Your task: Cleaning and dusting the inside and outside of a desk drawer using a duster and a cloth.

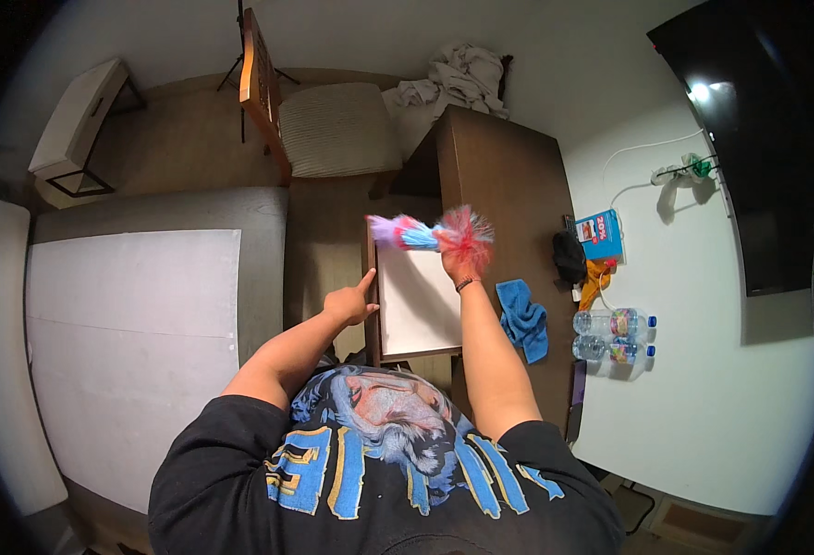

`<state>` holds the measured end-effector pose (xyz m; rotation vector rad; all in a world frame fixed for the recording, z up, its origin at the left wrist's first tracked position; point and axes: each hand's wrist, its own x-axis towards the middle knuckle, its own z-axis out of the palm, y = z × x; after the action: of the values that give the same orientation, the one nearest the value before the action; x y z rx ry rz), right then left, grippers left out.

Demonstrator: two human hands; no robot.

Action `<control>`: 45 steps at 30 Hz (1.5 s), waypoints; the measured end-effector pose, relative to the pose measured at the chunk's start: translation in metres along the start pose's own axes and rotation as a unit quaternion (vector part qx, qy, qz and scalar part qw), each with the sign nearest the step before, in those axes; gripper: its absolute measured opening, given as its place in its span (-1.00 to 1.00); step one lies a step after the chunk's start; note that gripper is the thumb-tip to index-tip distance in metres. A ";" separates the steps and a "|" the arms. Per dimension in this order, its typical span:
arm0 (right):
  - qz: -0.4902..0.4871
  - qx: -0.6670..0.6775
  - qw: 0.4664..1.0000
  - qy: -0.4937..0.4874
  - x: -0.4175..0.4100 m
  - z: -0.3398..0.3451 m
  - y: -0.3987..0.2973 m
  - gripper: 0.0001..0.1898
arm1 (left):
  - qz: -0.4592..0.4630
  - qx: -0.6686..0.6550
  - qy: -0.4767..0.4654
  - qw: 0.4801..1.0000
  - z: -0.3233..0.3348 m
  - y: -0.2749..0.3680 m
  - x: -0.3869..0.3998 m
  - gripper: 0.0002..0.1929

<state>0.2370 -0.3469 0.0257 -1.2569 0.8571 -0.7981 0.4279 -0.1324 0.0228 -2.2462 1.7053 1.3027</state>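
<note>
My right hand [463, 263] is closed around the handle end of a fluffy duster [414, 234] with red, blue and lilac strands, which blurs a little. The duster lies over the far end of an open drawer [417, 298] with a white bottom, pulled out from a dark wooden desk [511, 194]. On the drawer's outer front edge rests my left hand [351, 302], index finger stretched along it and thumb at the rim. A crumpled blue cloth [523, 320] lies on the desk top beside my right forearm.
Two plastic bottles [604, 323], a black item [570, 257], an orange cloth [594, 281] and a blue box [599, 236] are along the desk's wall side. Beyond the drawer stands a padded chair [337, 132]. A low bed or platform [261, 277] is at the left.
</note>
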 end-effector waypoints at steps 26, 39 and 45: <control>0.148 -0.123 0.976 0.103 -0.085 -0.064 -0.004 -0.71 | 0.043 0.006 -0.006 0.999 -0.005 -0.017 0.002 -0.04; 0.197 0.050 0.969 0.138 -0.096 -0.028 0.009 -0.73 | 0.030 0.015 -0.008 0.999 0.005 -0.026 0.007 -0.08; 0.148 -0.010 0.986 0.073 -0.101 -0.036 0.007 -0.77 | 0.020 0.010 -0.008 1.000 0.005 -0.023 0.004 -0.01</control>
<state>0.1589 -0.2740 0.0253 -1.0650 1.1428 -0.6472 0.4438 -0.1240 0.0064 -2.1958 1.7575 1.3011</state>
